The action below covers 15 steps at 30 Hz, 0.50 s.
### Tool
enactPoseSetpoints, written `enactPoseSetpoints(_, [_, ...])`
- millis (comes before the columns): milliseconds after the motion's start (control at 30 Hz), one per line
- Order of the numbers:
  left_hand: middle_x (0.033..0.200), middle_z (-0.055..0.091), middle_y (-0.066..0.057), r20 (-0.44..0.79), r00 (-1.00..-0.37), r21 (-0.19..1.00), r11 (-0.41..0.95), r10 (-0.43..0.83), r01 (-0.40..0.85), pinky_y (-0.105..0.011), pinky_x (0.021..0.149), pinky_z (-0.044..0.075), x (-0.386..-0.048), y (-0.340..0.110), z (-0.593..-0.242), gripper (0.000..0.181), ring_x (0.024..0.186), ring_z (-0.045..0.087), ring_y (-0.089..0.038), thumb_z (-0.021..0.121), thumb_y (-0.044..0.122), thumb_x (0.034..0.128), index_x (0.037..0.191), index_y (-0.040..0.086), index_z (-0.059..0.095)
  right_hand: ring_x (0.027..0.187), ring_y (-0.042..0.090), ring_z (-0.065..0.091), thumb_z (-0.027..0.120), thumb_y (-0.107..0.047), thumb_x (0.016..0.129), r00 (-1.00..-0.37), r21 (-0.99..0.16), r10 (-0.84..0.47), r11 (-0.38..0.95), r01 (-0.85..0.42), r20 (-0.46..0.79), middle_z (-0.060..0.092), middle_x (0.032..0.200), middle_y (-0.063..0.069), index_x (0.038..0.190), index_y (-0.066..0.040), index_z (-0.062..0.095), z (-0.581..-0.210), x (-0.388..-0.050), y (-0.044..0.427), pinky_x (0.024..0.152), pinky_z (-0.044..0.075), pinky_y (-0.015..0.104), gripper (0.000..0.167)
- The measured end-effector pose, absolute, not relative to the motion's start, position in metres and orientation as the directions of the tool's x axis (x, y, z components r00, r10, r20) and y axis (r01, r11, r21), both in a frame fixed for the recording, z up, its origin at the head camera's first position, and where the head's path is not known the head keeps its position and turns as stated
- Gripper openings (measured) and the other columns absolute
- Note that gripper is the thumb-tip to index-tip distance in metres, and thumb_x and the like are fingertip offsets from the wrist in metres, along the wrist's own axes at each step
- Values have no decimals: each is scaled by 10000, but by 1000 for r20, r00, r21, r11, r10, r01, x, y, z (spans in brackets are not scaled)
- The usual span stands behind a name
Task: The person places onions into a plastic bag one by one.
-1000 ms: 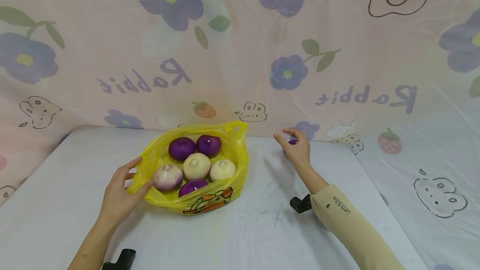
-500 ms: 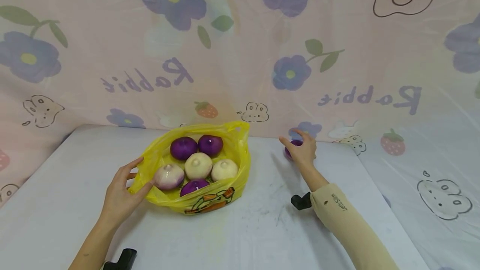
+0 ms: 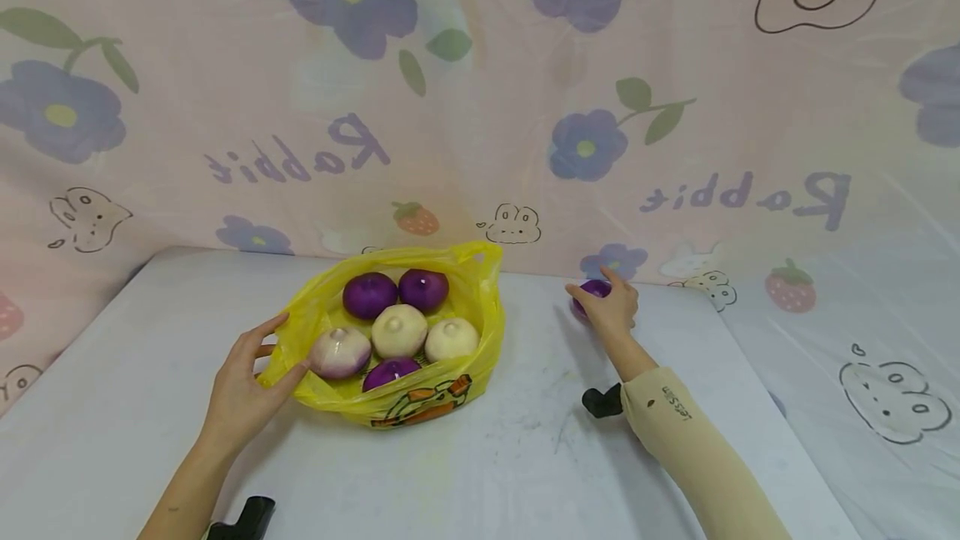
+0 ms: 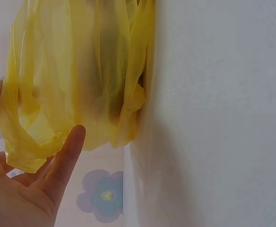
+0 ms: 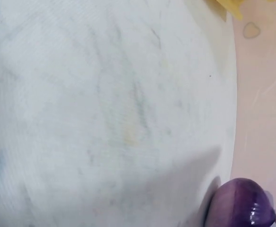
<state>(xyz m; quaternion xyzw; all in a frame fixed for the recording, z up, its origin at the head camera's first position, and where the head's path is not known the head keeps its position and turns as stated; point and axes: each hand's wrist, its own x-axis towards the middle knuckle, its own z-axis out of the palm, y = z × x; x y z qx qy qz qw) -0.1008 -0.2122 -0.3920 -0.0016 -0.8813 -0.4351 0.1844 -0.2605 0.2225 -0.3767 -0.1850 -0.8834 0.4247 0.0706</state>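
A yellow plastic bag (image 3: 483, 332) stands wide-mouthed left of the table's middle. Several onions lie in it: purple ones (image 3: 370, 295), two cream ones (image 3: 399, 331) and a pale one with a purple tinge (image 3: 340, 352). My left hand (image 3: 247, 373) holds the bag's left edge between thumb and fingers; the left wrist view shows a finger (image 4: 71, 151) against the plastic. Near the table's back edge my right hand (image 3: 617, 311) reaches around another purple onion (image 5: 242, 205), thumb and fingers spread. In the right wrist view one fingertip shows apart from this onion, another right beside it.
The white table (image 3: 517, 473) has grey smudges between the bag and the right arm. A printed cloth (image 3: 465, 107) hangs behind the table and drapes down at the right. Black camera mounts (image 3: 602, 401) sit at both wrists.
My right hand has shifted slightly right and closer in around the purple onion, which now shows more between thumb and fingers. The left hand stays at the bag. The view has drifted slightly.
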Motion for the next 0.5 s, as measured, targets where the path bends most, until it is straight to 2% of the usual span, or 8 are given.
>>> enactPoseSetpoints(233, [1331, 464, -225, 314, -936, 765, 626, -160, 149, -648, 848, 435, -102, -212, -392, 668, 1076, 504, -399, 709, 94, 811, 1411, 33, 420, 1352, 468, 258, 714, -384, 801, -914, -762, 402, 577, 295, -50, 213, 1478, 299, 1464, -144, 369, -379, -259, 227, 1051, 256, 664, 785])
enactPoseSetpoints(500, [1335, 459, -232, 314, -936, 765, 627, -160, 150, -656, 849, 437, -102, -212, -394, 665, 1076, 501, -405, 707, 95, 817, 1411, 25, 416, 1322, 495, 301, 708, -306, 809, -921, -755, 386, 589, 286, -48, 244, 1426, 339, 1454, -82, 352, -385, -259, 232, 1088, 291, 594, 770])
